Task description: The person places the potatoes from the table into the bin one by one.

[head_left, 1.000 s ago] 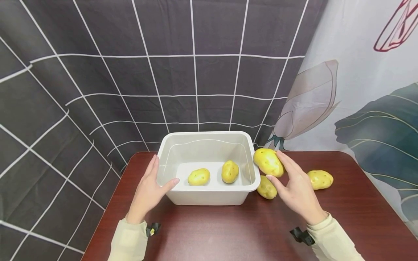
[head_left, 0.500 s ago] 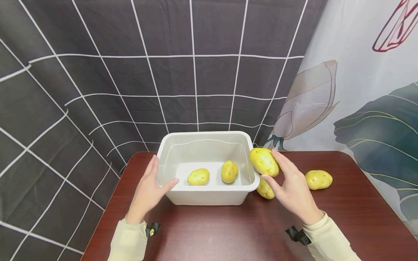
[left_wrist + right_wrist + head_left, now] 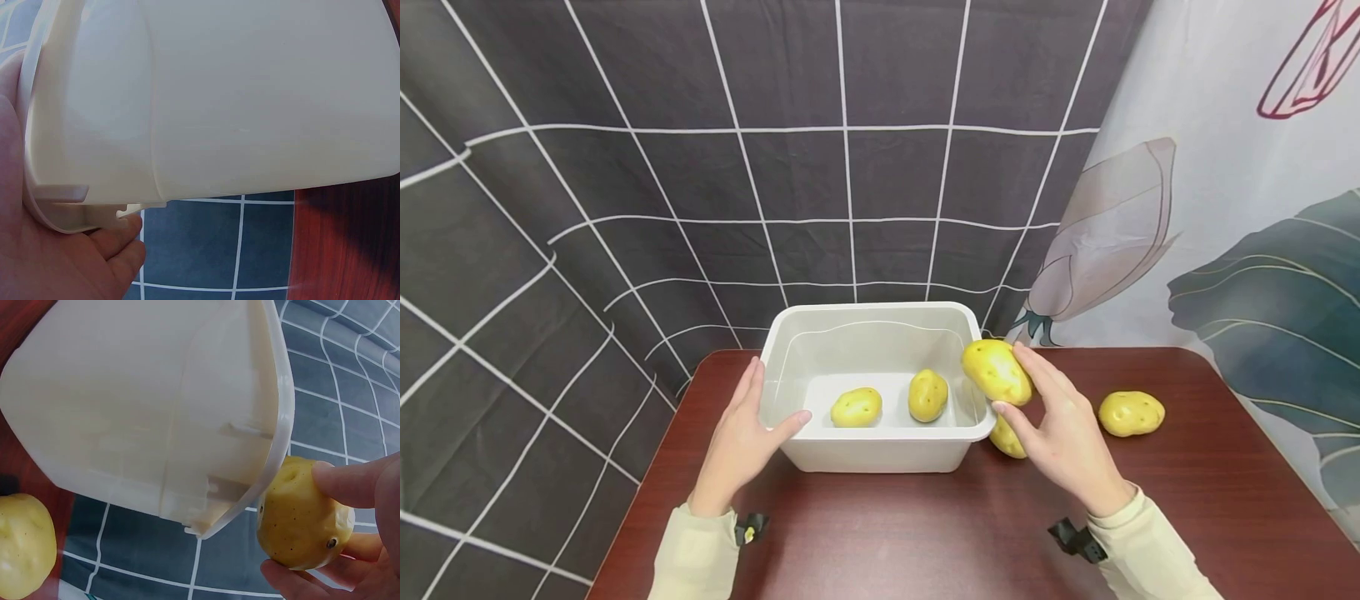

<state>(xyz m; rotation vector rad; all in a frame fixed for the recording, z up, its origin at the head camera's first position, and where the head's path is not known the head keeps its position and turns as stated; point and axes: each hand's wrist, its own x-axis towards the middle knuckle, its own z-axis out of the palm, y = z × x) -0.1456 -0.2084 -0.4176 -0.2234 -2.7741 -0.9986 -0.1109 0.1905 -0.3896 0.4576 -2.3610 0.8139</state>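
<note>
My right hand (image 3: pixel 1067 437) pinches a yellow potato (image 3: pixel 996 372) between thumb and fingers, at the right rim of a pale plastic bin (image 3: pixel 880 451). In the right wrist view this potato (image 3: pixel 300 515) sits at the outside of the rim, thumb on one side and fingers on the other. My left hand (image 3: pixel 737 446) holds the bin's left end, thumb over the front rim; the left wrist view shows fingertips (image 3: pixel 128 228) curled under the rim. Inside the bin lie two potatoes, one at left (image 3: pixel 857 407) and one at right (image 3: pixel 928 395).
A potato (image 3: pixel 1007 439) lies on the table against the bin's right side, partly hidden by the held one. Another potato (image 3: pixel 1132 414) rests farther right. The reddish-brown table (image 3: pixel 880 533) backs onto a dark gridded cloth (image 3: pixel 895 175) and a printed white curtain (image 3: pixel 1225 250).
My right hand has moved left with its potato, from beside the bin to over its right rim. My left hand and the bin stay where they were.
</note>
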